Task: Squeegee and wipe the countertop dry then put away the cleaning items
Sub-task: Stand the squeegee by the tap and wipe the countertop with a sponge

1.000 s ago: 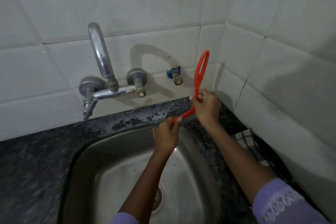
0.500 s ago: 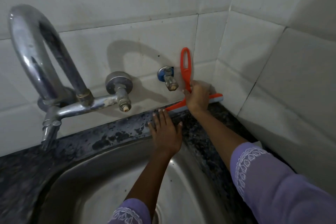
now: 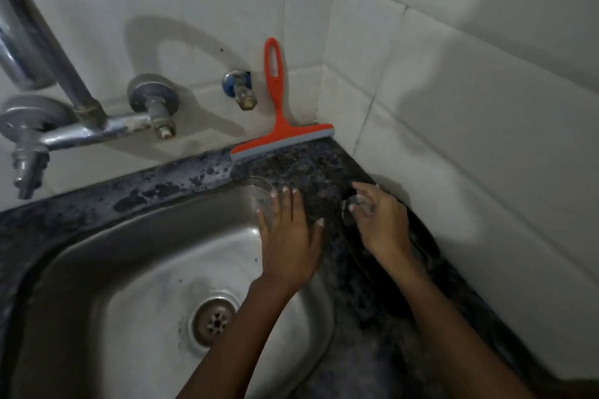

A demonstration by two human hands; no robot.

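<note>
The orange squeegee [image 3: 281, 126] at 12 o'clock on the counter [image 3: 311, 168] looks light and stiff; best taken by its looped handle. Both the left hand [image 3: 288, 236] and right hand [image 3: 379, 220] are spread, holding nothing.

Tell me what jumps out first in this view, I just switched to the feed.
The orange squeegee stands against the white tiled back wall in the corner, blade down on the dark countertop, with neither hand on it. In front of it, the left hand lies flat with straight fingers over the steel sink's right rim, and the right hand hovers open near the side wall.
</note>
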